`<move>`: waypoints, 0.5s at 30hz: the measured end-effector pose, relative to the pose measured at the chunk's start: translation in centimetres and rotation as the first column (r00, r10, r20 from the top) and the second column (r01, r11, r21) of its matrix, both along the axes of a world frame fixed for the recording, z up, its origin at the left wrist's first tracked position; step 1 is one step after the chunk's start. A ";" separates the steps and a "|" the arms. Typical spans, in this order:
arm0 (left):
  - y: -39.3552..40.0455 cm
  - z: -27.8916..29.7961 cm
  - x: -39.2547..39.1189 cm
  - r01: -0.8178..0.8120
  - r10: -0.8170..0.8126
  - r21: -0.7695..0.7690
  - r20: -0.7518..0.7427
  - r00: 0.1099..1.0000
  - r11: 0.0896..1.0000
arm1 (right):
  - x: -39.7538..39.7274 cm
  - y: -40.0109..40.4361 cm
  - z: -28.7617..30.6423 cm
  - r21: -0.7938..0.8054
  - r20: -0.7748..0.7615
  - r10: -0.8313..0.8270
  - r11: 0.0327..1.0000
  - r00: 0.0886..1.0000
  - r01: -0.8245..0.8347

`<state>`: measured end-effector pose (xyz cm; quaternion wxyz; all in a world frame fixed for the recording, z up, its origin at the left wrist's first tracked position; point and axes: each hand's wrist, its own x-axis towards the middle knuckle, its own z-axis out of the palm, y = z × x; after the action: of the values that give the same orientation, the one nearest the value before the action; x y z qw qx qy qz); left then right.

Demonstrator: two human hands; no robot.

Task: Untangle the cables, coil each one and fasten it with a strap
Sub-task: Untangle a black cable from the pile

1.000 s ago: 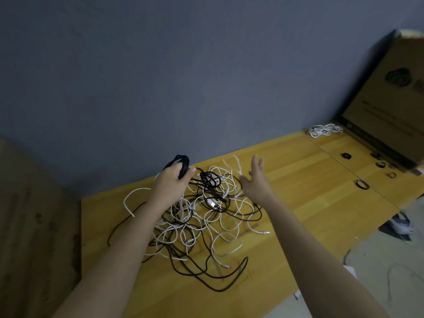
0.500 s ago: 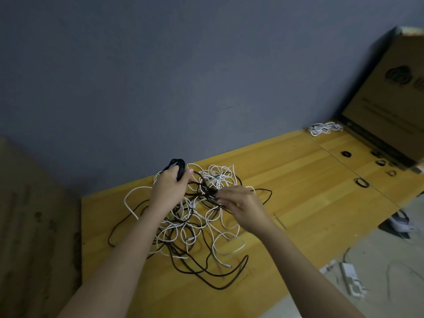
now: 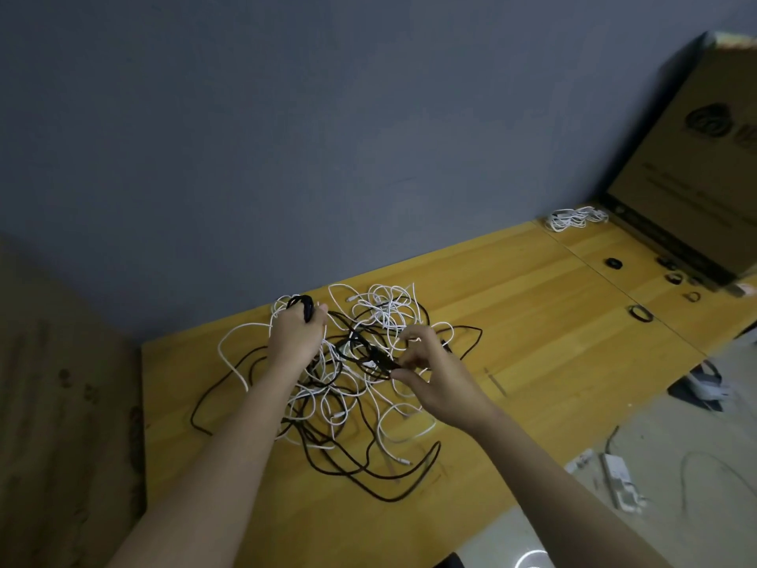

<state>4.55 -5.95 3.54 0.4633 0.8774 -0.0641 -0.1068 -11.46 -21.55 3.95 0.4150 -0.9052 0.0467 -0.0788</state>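
Now we are pinching a black cable with our right hand, open a second ago; left hand is still gripping its coil at ten o'clock.

We seem to stand in a plain workroom or storage corner rather than a furnished home room, though we cannot tell which for sure. We see a long wooden table of yellow planks set against a bare grey-blue wall. A large printed cardboard box leans at the table's far right end, and a brown board stands at the left. The concrete floor is bare, with a white power strip and loose wire lying on it. A heap of cables and small black straps on the table suggest sorting work.
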 end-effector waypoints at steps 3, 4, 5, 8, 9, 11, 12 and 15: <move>-0.5 0.2 0.0 0.013 -0.014 0.024 0.034 0.999 1.000 | 0.5 -0.5 -0.4 0.006 -0.069 0.029 1.000 0.997 -0.029; -0.6 0.4 -0.1 0.017 -0.018 0.031 0.046 0.999 0.999 | 0.4 -0.6 -0.6 -0.090 -0.073 0.077 0.992 0.994 -0.083; -0.7 0.6 -0.2 0.023 -0.025 0.031 0.060 0.998 0.999 | 0.4 -0.7 -0.9 -0.236 -0.039 0.124 0.963 0.992 -0.129; -0.9 1.0 -0.6 0.067 -0.068 0.013 0.121 0.990 0.998 | 0.0 -0.7 -1.5 -0.696 0.115 0.258 0.710 0.959 -0.107; -0.9 1.4 -0.9 0.080 -0.079 0.000 0.135 0.988 0.997 | -0.1 -0.9 -1.6 -0.768 0.167 0.283 0.638 0.944 -0.055; -1.2 2.8 -1.3 0.086 -0.076 -0.056 0.158 0.985 0.995 | 0.1 -1.6 -1.1 -0.778 0.290 0.250 0.624 0.924 0.075; -1.5 3.8 -1.3 0.084 -0.067 -0.096 0.172 0.983 0.992 | 0.5 -2.3 -0.5 -0.730 0.347 0.182 0.669 0.920 0.143; -2.8 7.4 -1.1 0.114 -0.071 -0.217 0.199 0.978 0.970 | 2.5 -4.3 2.7 -0.526 0.518 -0.061 0.764 0.853 0.374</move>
<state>3.43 -8.77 10.89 0.5468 0.8209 -0.1606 -0.0363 -8.96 -25.85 6.66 0.0868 -0.9300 0.0245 -0.3562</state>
